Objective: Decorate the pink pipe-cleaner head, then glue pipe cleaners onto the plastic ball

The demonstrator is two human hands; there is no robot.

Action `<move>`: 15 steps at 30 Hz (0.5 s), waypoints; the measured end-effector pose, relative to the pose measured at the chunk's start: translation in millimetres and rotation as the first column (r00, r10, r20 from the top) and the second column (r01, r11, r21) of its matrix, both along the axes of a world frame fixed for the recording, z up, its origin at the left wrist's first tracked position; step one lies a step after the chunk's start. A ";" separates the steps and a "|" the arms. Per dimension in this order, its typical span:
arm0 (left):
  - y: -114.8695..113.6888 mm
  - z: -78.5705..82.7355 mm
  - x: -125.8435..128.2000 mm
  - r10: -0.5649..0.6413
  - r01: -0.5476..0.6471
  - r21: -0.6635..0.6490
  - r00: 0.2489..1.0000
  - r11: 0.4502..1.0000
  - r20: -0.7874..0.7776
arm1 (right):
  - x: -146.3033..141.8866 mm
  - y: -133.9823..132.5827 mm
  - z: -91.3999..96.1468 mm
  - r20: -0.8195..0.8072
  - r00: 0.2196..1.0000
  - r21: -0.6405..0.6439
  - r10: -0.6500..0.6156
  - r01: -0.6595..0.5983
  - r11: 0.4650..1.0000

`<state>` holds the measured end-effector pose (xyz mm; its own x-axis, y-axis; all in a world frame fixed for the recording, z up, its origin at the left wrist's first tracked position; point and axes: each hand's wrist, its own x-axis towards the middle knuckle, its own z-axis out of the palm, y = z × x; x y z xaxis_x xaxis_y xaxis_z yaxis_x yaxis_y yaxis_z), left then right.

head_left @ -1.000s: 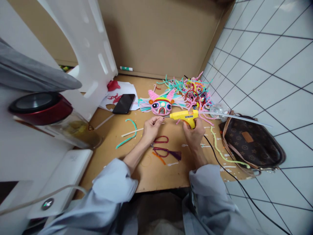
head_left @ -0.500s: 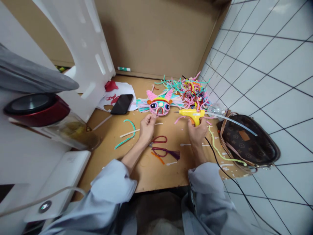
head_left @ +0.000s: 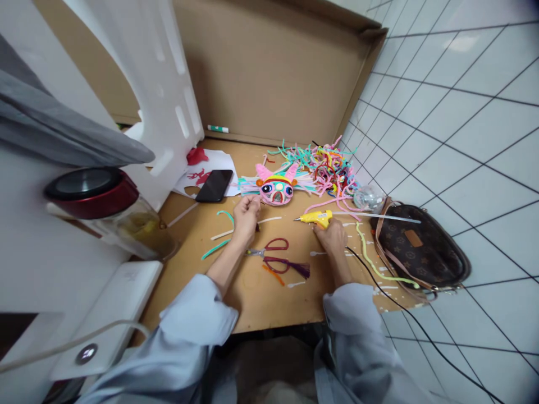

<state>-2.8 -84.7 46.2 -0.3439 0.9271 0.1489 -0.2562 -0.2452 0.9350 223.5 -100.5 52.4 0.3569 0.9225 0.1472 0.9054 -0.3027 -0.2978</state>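
My right hand [head_left: 333, 238] grips a yellow glue gun [head_left: 314, 217] by its handle, its nozzle pointing left and a long clear glue stick [head_left: 379, 215] sticking out behind. My left hand [head_left: 246, 216] is closed in a pinch at the lower left of a colourful animal-face craft [head_left: 277, 192] with pink ears and big eyes. What the pinch holds is too small to make out. Red-handled scissors [head_left: 275, 244] lie on the table between my forearms, beside a purple tassel [head_left: 298, 268] and an orange pipe cleaner [head_left: 273, 275]. A pale stick [head_left: 269, 220] and a teal pipe cleaner [head_left: 215, 249] lie near my left hand.
A heap of pipe cleaners [head_left: 326, 163] is at the back right. A brown handbag [head_left: 425, 247] stands against the tiled wall, with the black cord [head_left: 391, 306] running past it. A black phone [head_left: 214, 186] and a glass jug [head_left: 143, 224] are on the left.
The glue gun has come down and slightly left, away from the craft's right side. My left hand has shifted slightly left from under the craft's chin. The view has tilted a little.
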 end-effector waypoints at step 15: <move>-14.4 20.8 3.4 -0.460 0.462 0.103 0.783 0.881 0.419 | -15.0 -13.1 -6.4 -0.312 0.892 0.556 0.328 -0.109 0.824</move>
<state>0.6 -99.1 67.1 0.0971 0.9916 0.0860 -0.7036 0.0073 0.7106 208.4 -113.5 45.9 0.2828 0.8093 0.5148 0.7096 0.1846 -0.6800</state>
